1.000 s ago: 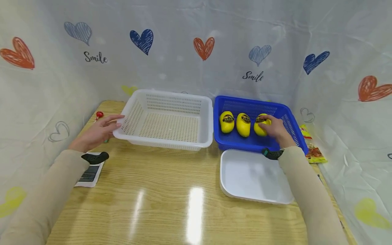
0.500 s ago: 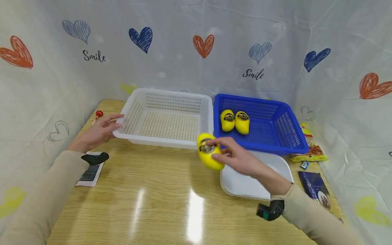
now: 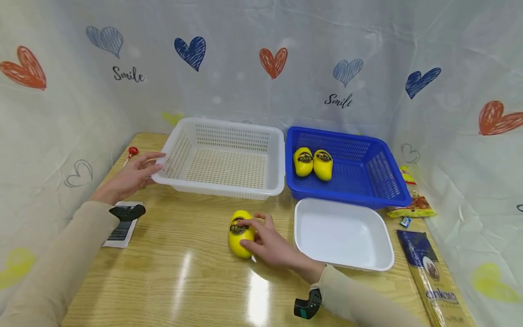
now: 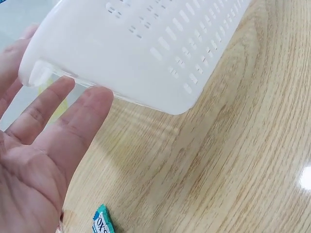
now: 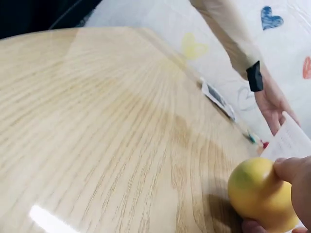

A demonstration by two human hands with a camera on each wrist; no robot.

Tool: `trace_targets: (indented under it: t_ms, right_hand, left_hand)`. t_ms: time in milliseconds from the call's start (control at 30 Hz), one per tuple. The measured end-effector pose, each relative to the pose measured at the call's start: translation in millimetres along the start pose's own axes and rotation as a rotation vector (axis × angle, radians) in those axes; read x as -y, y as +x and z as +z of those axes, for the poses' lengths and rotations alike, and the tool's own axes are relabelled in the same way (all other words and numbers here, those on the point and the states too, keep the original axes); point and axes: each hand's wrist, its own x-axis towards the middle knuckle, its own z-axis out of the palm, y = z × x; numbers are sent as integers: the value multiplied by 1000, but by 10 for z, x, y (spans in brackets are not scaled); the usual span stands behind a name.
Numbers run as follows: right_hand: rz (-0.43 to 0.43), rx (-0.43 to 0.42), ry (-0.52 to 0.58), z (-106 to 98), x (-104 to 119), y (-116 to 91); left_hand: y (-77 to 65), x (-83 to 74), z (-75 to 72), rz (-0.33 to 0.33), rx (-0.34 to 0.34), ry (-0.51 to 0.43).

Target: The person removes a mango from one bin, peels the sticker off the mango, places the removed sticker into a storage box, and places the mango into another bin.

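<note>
My right hand [image 3: 271,243] pinches a yellow mango [image 3: 235,243] with a dark printed label, low over the front middle of the table. In the right wrist view the mango [image 5: 250,187] shows a smooth, slightly green-tinged side, with thumb and fingers around it. At the left, my left hand [image 3: 130,177] touches the end rim of a white slotted basket [image 3: 220,190]. In the left wrist view, extended fingers [image 4: 92,111] rest against that basket's corner. Two more labelled mangoes [image 3: 323,165] lie side by side in the left part of a blue basket [image 3: 369,175].
A white tray [image 3: 343,231] stands before the blue basket. Along the right edge lie an ankara packet [image 3: 429,277], a small blue wrapper [image 3: 405,222] and a snack bag [image 3: 414,204]. At left are a red lollipop [image 3: 132,151], a flat white packet [image 3: 122,231] and a green-wrapped candy [image 4: 103,221].
My right hand has taken the rightmost mango out of the blue basket and carried it left and toward me, low over the table. My left hand has stayed at the white basket's rim.
</note>
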Motion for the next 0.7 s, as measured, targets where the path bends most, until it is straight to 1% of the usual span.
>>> trace_targets:
  t_ms: [67, 167, 200, 233, 267, 300, 333, 367, 400, 433, 467, 500, 533, 567, 633, 700]
  right_hand:
    - [-15, -41, -25, 29, -6, 57]
    - [-26, -73, -122, 29, -4, 96]
    - [-34, -83, -169, 18, -3, 100]
    - [-41, -88, -218, -3, 5, 95]
    - [-46, -93, -271, -28, 22, 85]
    - [-48, -97, -319, -56, 39, 71]
    - [-48, -100, -362, -85, 60, 56]
    - [-53, -103, -396, -117, 81, 39]
    - [-59, -107, -425, -148, 103, 22]
    - [-65, -108, -448, -181, 124, 8]
    - [-72, -110, -467, -212, 140, -3]
    - [-84, -113, -481, -242, 150, -6]
    - [-101, -116, -492, -269, 160, -5]
    - [-119, -121, -499, -293, 161, 2]
    - [-146, -123, -500, -330, 148, 27]
    - [-159, -118, -495, -350, 129, 50]
  left_hand:
    - [6, -1, -7, 12, 1, 27]
    - [-13, -51, -9, 27, -17, 132]
    - [-33, -93, 8, 57, -40, 191]
    - [-66, -148, 41, 99, -80, 264]
    - [-108, -209, 90, 151, -132, 337]
    - [-161, -278, 156, 226, -191, 415]
    - [-222, -344, 244, 314, -248, 483]
    - [-278, -403, 347, 425, -305, 550]
    - [-340, -455, 467, 532, -348, 609]
    - [-407, -497, 607, 613, -368, 640]
    - [-467, -515, 754, 684, -361, 656]
    - [-531, -521, 910, 727, -337, 664]
    - [-591, -507, 1076, 738, -293, 647]
    - [-645, -477, 1247, 719, -237, 620]
    - [-741, -366, 1589, 605, -122, 530]
    - [-805, -217, 1896, 486, -19, 436]
